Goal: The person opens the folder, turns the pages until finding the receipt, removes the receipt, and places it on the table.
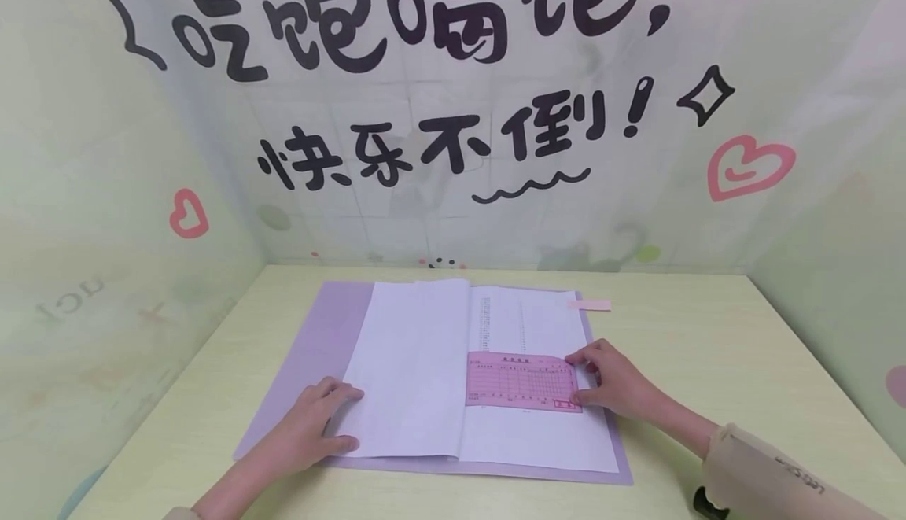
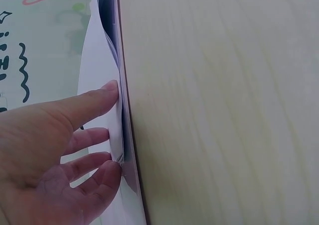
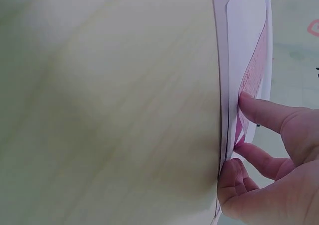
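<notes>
A lavender folder [image 1: 322, 339] lies open on the table with white sheets inside it. The turned sheets [image 1: 418, 363] on the left look blank, while the right page [image 1: 534, 445] has small printed columns. Across the right page lies a pink printed form slip [image 1: 520, 382] with a table grid and a red stamp box. My right hand [image 1: 619, 385] pinches the slip's right edge, where the paper bends slightly in the right wrist view. Loosely spread, the fingers of my left hand [image 1: 300, 432] rest on the left sheets near their outer edge.
A pale pink strip [image 1: 593, 305] sticks out past the right page's upper edge. Light wood-grain table [image 1: 708, 331] surrounds the folder. Printed panels with black lettering and hearts [image 1: 750, 167] stand at the back and sides. A small dark object [image 1: 708, 504] sits by the right sleeve.
</notes>
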A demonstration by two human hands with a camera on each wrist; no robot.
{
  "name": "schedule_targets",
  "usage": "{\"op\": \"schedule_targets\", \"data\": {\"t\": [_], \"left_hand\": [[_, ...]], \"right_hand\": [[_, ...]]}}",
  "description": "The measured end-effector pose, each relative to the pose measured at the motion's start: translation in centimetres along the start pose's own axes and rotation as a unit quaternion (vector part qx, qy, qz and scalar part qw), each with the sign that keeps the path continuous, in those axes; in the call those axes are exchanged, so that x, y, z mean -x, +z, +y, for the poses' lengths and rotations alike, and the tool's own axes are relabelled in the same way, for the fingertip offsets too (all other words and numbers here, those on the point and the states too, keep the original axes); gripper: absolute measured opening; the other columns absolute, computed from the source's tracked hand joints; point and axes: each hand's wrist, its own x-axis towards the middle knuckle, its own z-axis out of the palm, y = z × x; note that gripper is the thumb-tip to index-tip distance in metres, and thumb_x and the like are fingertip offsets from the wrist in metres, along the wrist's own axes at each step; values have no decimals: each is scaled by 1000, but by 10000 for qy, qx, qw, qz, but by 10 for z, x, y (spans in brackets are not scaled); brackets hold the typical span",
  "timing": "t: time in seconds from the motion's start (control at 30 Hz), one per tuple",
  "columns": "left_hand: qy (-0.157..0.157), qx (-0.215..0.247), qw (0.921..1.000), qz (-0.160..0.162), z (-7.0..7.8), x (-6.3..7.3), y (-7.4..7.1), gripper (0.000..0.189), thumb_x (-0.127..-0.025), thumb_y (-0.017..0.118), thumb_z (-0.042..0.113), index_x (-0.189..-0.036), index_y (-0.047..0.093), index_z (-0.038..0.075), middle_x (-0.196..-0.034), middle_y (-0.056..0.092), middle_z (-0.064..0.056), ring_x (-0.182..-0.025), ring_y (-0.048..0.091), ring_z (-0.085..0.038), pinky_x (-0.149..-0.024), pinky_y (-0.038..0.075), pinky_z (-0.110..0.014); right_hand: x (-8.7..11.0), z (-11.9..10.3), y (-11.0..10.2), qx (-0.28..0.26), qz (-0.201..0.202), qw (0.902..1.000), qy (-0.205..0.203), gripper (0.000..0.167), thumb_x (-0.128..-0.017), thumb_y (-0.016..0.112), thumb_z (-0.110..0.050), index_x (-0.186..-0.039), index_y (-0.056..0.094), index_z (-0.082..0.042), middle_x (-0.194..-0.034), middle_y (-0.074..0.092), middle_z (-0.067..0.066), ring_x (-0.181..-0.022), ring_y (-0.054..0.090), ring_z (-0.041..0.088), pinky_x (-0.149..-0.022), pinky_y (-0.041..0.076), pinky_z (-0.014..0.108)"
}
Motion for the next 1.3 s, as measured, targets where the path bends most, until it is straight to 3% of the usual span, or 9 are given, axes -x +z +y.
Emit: {"op": "schedule_targets", "data": {"t": [0.23,0.57,0.8,1.1,1.3], "left_hand": [[-72,45,9999,-70,0,0,1,55,-74,84,28,-122,62,12,-118,58,-4,-104,52,-21,-88,50,-41],[-66,12,10000,1,-1,1,2,55,-74,85,28,-122,62,12,-118,58,-3,-105,52,-22,-90,50,-43],[-40,3,10000,30,0,2,2,55,-74,85,27,-122,62,12,-118,58,-3,-104,52,-21,-89,50,-42],[10,10,9999,100,-2,2,2,55,-73,85,27,-121,62,13,-116,58,-2,-103,52,-20,-88,50,-40],[11,24,10000,91,-1,2,2,55,-74,85,27,-121,62,13,-117,58,-2,-104,52,-21,-88,50,-41]], "right_hand": [[1,-5,-1,-27,-47,10000,14,47,-73,84,-11,-115,64,-5,-101,58,5,-94,52,16,-79,49,25],[-1,-3,3,-671,-113,9976,119,54,-75,81,-1,-123,56,-1,-90,58,2,-79,51,12,-66,45,17],[2,-4,2,-1053,2,9937,396,62,-76,79,1,-132,52,-3,-103,62,8,-84,58,15,-69,52,18],[4,-7,0,-1553,-2,9868,454,51,-79,74,4,-128,58,-2,-113,64,14,-87,61,15,-70,54,19],[6,-9,-2,-1584,11,9863,453,42,-81,73,3,-121,63,-1,-117,65,15,-88,61,14,-70,53,19]]}}
